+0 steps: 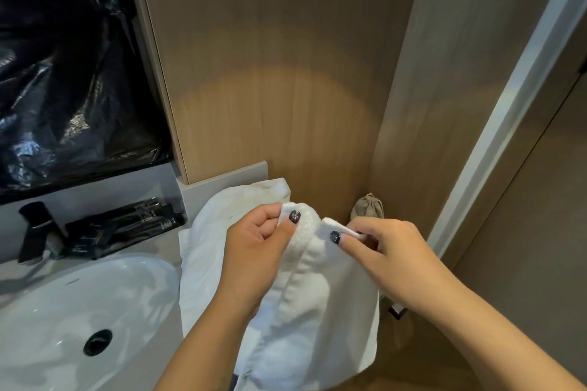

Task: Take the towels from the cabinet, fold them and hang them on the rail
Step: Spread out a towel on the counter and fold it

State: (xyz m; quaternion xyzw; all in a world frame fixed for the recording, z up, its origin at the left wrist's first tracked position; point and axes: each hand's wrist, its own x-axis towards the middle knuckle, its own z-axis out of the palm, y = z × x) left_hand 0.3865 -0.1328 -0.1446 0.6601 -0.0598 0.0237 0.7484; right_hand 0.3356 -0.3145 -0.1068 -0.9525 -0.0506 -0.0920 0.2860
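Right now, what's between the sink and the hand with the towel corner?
In the head view, between the white oval sink and the left hand lies another white towel, draped over the counter.

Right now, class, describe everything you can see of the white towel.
The towel is white terry cloth with a stitched hem band, partly folded. It hangs in front of the person, its left part lying on the counter beside the sink. The left hand and right hand each pinch a top corner.
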